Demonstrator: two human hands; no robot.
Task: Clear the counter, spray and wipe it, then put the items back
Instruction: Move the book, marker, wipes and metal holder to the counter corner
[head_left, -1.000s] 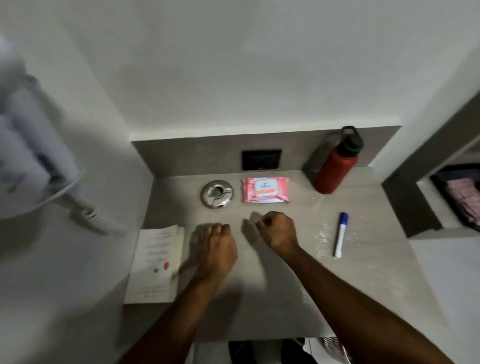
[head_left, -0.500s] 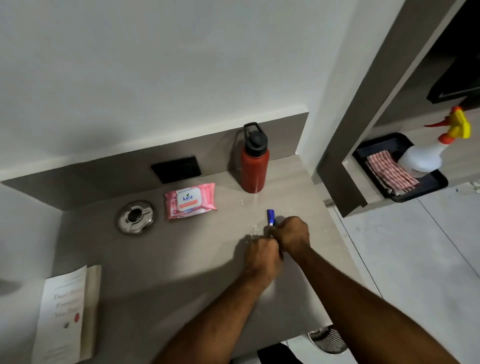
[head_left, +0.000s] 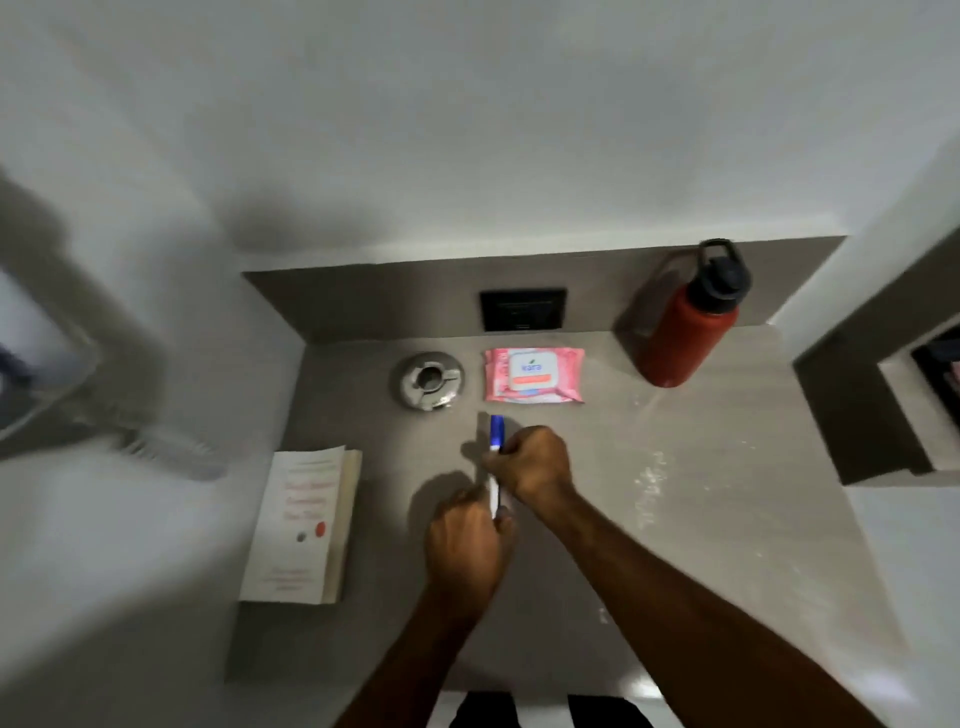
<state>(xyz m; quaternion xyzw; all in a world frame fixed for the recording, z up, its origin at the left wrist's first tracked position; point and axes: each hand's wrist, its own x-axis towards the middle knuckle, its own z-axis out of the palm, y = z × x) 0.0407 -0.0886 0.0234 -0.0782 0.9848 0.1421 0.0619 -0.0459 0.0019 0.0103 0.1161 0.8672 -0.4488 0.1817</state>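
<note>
1. Head view: the right hand (head_left: 532, 460) pinches a slim white marker (head_left: 495, 470) with a blue cap near its middle, over the centre of the grey counter (head_left: 727, 519); the left hand (head_left: 467, 545) closes round the marker's near end.
2. Risk, as a judgement: held by two light grips, the smooth round barrel could slip and roll toward the front edge, or the cap could pull off between the hands.
3. Toward the back edge sit a round, shiny metal ashtray (head_left: 428, 381) and, just beside it, a soft pink wipes pack (head_left: 534, 375) with a rigid flap lid.
4. At the back right corner stands a matte red bottle (head_left: 683, 338), cylindrical, upright, with a dark looped cap; a careless sweep could topple it.
5. At the left edge lies a white paperback book (head_left: 304, 525), flat.
6. White specks dust the right side of the counter, not yet wiped.
</note>
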